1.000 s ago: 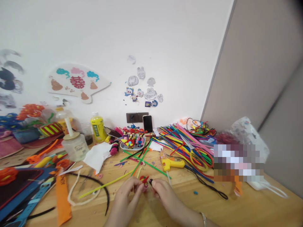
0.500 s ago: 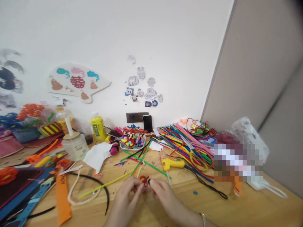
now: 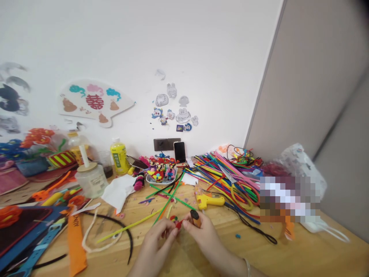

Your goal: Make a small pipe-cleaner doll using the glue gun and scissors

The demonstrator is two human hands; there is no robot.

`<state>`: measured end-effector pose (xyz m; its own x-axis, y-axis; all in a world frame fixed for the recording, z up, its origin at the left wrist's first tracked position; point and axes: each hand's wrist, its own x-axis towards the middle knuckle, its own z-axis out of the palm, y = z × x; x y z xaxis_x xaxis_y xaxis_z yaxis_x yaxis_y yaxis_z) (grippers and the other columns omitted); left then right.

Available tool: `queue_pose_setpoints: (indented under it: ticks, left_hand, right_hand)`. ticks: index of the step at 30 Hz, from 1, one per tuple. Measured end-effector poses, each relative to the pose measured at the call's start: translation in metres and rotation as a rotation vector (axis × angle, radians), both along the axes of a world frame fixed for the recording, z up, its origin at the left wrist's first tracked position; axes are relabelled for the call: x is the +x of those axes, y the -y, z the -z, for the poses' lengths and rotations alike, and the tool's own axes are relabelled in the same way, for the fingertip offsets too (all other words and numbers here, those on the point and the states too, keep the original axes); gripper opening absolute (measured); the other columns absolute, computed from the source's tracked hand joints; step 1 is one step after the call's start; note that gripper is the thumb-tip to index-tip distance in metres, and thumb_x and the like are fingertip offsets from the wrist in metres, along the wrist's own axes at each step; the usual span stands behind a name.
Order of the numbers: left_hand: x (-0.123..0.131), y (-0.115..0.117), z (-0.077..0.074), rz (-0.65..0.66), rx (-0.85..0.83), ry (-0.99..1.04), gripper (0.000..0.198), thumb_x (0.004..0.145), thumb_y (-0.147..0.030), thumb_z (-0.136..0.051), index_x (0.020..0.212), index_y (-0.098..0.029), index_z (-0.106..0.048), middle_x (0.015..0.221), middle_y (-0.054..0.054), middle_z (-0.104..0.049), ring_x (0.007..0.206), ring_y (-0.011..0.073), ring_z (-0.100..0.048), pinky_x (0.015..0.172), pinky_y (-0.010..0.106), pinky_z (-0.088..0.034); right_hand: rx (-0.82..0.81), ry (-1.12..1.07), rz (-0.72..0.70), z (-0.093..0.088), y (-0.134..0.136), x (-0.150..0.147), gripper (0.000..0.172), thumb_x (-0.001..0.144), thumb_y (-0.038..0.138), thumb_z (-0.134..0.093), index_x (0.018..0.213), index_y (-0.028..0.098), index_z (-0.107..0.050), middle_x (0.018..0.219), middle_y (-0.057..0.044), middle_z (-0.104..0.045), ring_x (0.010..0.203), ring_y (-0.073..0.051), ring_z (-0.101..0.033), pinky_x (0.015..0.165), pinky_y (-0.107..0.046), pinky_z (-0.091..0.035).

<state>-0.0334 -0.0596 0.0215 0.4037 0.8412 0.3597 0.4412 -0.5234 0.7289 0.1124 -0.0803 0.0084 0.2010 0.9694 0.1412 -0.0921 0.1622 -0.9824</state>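
Note:
My left hand (image 3: 157,240) and my right hand (image 3: 201,234) meet low in the middle of the wooden table (image 3: 302,254). Between their fingertips is a small red pipe-cleaner piece (image 3: 176,223) with coloured bits on it; the left fingers pinch it. My right hand also grips a short orange stick with a black tip (image 3: 196,217), its tip pointing up and away. A bracelet (image 3: 248,266) sits on my right wrist.
A yellow glue gun (image 3: 210,200) lies just beyond my hands. A big heap of coloured pipe cleaners (image 3: 227,175) with scissors fills the right. A plate of small figures (image 3: 160,171), a phone (image 3: 180,151), a yellow bottle (image 3: 119,155) and a jar (image 3: 90,177) stand behind.
My right hand has lifted a little and turned, bringing the orange black-tipped stick up into view. The left hand keeps its pinch on the red piece.

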Motion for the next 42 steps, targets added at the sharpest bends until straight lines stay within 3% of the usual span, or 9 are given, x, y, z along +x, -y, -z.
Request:
queue_pose_setpoints:
  ticks: [11,17,28,32,38,42]
  left_hand:
    - [-0.001,-0.002,0.0,0.043,0.06,-0.019,0.024,0.085,-0.032,-0.043,0.074,-0.019,-0.059,0.069,0.003,-0.062,0.065,0.0175,-0.057,0.061,0.026,-0.045]
    - [-0.002,-0.002,0.0,0.052,0.04,0.004,0.023,0.083,-0.03,-0.045,0.07,-0.019,-0.06,0.068,0.003,-0.063,0.066,0.0173,-0.06,0.063,0.025,-0.046]
    - [0.0,-0.009,0.009,0.064,-0.216,0.121,0.016,0.075,-0.028,-0.054,0.074,-0.019,-0.068,0.074,0.004,-0.071,0.072,0.0191,-0.065,0.066,0.024,-0.05]
    - [0.0,-0.008,0.007,0.051,-0.236,0.103,0.017,0.073,-0.026,-0.054,0.07,-0.018,-0.068,0.07,0.004,-0.07,0.069,0.0192,-0.064,0.064,0.025,-0.05]
    - [-0.002,-0.008,0.009,0.058,-0.242,0.113,0.016,0.073,-0.024,-0.054,0.072,-0.018,-0.068,0.071,0.004,-0.07,0.069,0.0194,-0.064,0.063,0.024,-0.049]
    - [-0.002,-0.01,0.011,0.061,-0.242,0.096,0.016,0.073,-0.024,-0.054,0.07,-0.018,-0.068,0.07,0.004,-0.069,0.069,0.019,-0.063,0.063,0.024,-0.048]
  right_hand:
    - [0.045,0.11,-0.106,-0.001,0.0,0.002,0.014,0.066,0.029,-0.065,0.065,0.016,-0.058,0.064,-0.001,-0.06,0.067,-0.017,-0.057,0.067,-0.029,-0.046]
    - [0.034,0.198,-0.094,0.001,0.0,0.003,0.007,0.068,0.022,-0.059,0.071,0.015,-0.061,0.071,-0.003,-0.064,0.071,-0.018,-0.058,0.067,-0.028,-0.045]
    - [0.074,0.412,-0.077,0.003,0.0,0.005,0.01,0.073,0.023,-0.058,0.068,0.015,-0.061,0.065,0.0,-0.059,0.065,-0.015,-0.053,0.061,-0.024,-0.04]
    - [0.103,0.484,-0.059,0.003,0.002,0.005,0.008,0.071,0.016,-0.056,0.069,0.017,-0.063,0.066,0.0,-0.061,0.065,-0.015,-0.054,0.062,-0.024,-0.041]
    - [0.199,0.684,-0.036,0.001,0.005,0.008,0.022,0.062,0.007,-0.053,0.075,0.019,-0.066,0.072,-0.001,-0.066,0.071,-0.018,-0.057,0.066,-0.025,-0.04]
    - [0.193,0.652,-0.047,-0.002,0.005,0.01,0.023,0.063,0.007,-0.053,0.076,0.019,-0.067,0.072,-0.001,-0.066,0.069,-0.017,-0.057,0.065,-0.024,-0.04]
